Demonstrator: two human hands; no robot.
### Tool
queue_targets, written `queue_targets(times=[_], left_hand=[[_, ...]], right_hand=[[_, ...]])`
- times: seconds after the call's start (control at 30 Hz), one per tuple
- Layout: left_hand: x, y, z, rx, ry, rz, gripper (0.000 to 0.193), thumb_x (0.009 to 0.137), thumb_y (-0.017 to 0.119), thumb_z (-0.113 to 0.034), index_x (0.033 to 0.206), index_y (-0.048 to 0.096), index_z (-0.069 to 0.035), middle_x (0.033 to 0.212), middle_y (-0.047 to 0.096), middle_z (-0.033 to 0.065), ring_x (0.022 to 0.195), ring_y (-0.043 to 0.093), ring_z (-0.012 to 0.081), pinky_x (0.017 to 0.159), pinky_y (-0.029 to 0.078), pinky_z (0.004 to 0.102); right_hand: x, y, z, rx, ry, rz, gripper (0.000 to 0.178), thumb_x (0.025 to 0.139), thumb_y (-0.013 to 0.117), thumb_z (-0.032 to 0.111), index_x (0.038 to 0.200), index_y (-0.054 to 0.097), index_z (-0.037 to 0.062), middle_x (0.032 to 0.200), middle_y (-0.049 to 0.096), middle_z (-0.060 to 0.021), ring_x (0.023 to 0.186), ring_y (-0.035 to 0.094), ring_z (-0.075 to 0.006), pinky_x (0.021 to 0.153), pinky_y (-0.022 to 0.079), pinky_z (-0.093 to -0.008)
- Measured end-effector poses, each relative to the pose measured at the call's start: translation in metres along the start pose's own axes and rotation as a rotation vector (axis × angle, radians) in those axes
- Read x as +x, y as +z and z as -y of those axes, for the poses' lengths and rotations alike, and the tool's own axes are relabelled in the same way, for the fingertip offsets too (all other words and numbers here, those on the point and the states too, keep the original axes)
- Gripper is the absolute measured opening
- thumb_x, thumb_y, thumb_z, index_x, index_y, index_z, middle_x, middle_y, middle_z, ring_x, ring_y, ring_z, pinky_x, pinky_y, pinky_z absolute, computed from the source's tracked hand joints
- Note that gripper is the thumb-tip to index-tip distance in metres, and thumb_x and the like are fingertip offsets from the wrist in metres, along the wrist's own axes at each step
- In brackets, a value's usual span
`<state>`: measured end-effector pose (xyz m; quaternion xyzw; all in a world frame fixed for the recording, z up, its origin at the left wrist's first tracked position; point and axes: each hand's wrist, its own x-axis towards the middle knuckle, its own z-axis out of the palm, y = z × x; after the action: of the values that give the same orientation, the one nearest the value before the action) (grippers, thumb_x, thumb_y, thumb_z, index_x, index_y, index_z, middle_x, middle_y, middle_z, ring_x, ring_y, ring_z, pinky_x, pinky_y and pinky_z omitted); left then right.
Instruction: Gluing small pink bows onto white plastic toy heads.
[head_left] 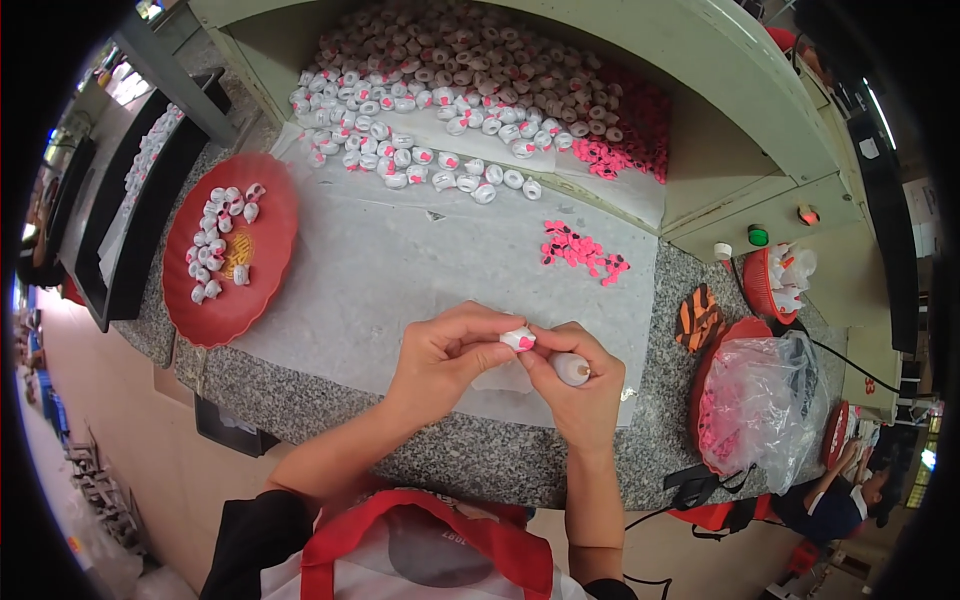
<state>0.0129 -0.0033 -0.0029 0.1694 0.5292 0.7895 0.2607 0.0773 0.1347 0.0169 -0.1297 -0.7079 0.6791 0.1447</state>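
Over the paper-covered worktop, my left hand (440,358) is closed, pinching a small white rounded piece (512,339) with a pink bow-shaped part on it. The fingertips of my right hand (588,400) meet the other side of the same piece. Tucked in my right palm is a small whitish squeeze bottle (572,369), its round end showing. What my right fingertips press is partly hidden. Just beyond my hands lies a loose cluster of small pink and black pieces (580,252) on the white paper (370,270).
A red scalloped plate (180,270) with several white pieces is at the left. Many white pieces (400,160) fill the back, under a pale green metal housing (740,110). At right are a red tray with a plastic bag (775,400), an orange-black striped item (698,318) and a red basket (758,285).
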Motion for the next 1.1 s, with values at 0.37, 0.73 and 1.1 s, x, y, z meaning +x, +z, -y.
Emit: queue_targets(times=[0.37,0.73,1.1], left_hand=[[0.005,0.000,0.001,-0.193,-0.199,-0.054,0.026,0.077,0.059,-0.002,0.103,0.058,0.000,0.093,0.061,0.0093,0.084,0.058,0.0155,0.072,0.047,0.0238],[0.013,-0.022,0.000,-0.545,-0.276,-0.190,0.029,0.081,0.056,-0.005,0.108,0.053,0.002,0.094,0.061,0.0125,0.088,0.060,0.0236,0.076,0.051,0.0240],[0.013,-0.010,0.016,-0.407,-0.393,-0.078,0.029,0.079,0.057,-0.011,0.104,0.055,0.003,0.098,0.059,0.0114,0.089,0.058,0.0198,0.078,0.048,0.0302]], right_hand=[[0.005,-0.008,0.001,0.024,0.082,0.043,0.018,0.069,0.063,-0.006,0.086,0.061,-0.0001,0.074,0.056,-0.0019,0.066,0.050,-0.0050,0.057,0.039,-0.0179],[0.001,-0.010,-0.022,-0.779,0.007,0.252,0.021,0.060,0.070,0.003,0.080,0.061,0.0019,0.078,0.059,-0.0073,0.067,0.057,-0.0179,0.062,0.044,-0.0278],[0.005,-0.002,-0.011,-0.339,-0.269,-0.050,0.033,0.063,0.064,-0.004,0.093,0.065,0.0095,0.078,0.056,-0.0042,0.067,0.055,-0.0133,0.057,0.045,-0.0235]])
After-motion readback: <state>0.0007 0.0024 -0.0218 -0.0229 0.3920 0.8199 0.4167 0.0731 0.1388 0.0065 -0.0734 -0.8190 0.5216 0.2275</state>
